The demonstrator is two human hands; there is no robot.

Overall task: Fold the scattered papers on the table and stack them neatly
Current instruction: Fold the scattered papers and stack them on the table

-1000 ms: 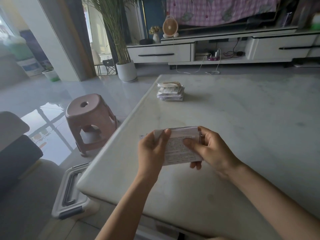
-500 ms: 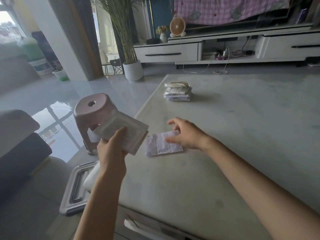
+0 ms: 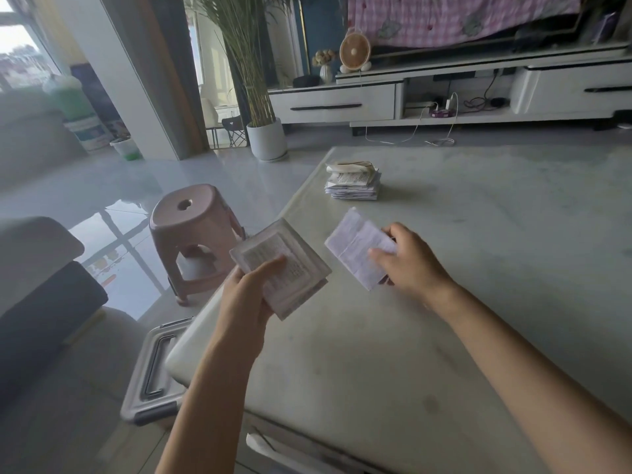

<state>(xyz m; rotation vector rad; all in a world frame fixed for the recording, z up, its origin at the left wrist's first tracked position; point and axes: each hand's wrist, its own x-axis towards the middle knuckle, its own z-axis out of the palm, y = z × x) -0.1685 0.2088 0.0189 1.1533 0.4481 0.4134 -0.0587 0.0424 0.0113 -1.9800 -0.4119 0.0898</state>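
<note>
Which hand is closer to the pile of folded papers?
Right. The right hand, holding one folded sheet, is in front of the pile; the left hand is farther back at the table's left edge.

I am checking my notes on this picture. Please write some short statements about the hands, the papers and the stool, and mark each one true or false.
1. The left hand holds a bundle of folded papers. True.
2. The right hand is empty. False: it holds a folded paper.
3. A stack of folded papers lies on the table, beyond both hands. True.
4. The pink stool stands on the table. False: it stands on the floor, left of the table.
</note>
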